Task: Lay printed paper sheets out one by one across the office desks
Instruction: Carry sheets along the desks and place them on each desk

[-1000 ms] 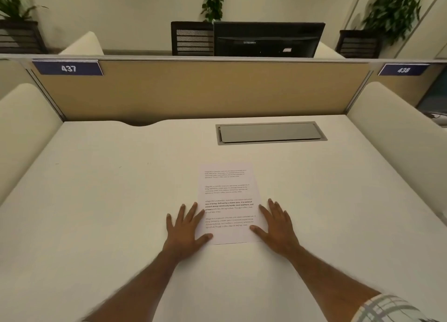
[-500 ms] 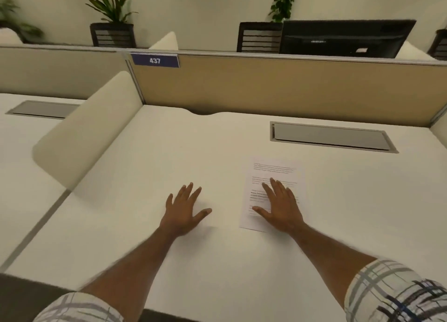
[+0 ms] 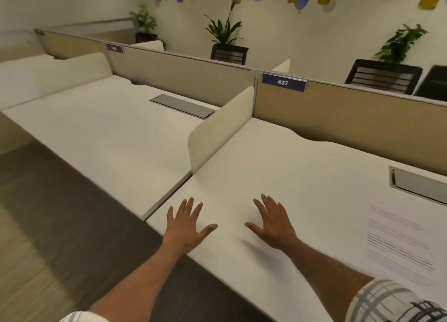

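Note:
A printed paper sheet (image 3: 401,244) lies flat on the white desk (image 3: 302,176) labelled 437, at the right edge of view. My right hand (image 3: 272,221) is spread flat, fingers straight, over the bare desk surface well left of the sheet, holding nothing. My left hand (image 3: 187,222) is also spread with straight fingers near the desk's front left corner, empty. Whether the palms touch the desk I cannot tell. No other sheets are in sight.
A cream side divider (image 3: 217,130) separates this desk from the neighbouring desk (image 3: 104,123) on the left, which has a grey cable hatch (image 3: 182,105). A tan back partition (image 3: 350,116) runs behind. Another hatch (image 3: 418,185) sits at right. Dark carpet floor (image 3: 60,213) lies at left.
The view has swung left. My right hand has come off the sheet and both hands have moved left, away from it. The sheet stays in place on the desk.

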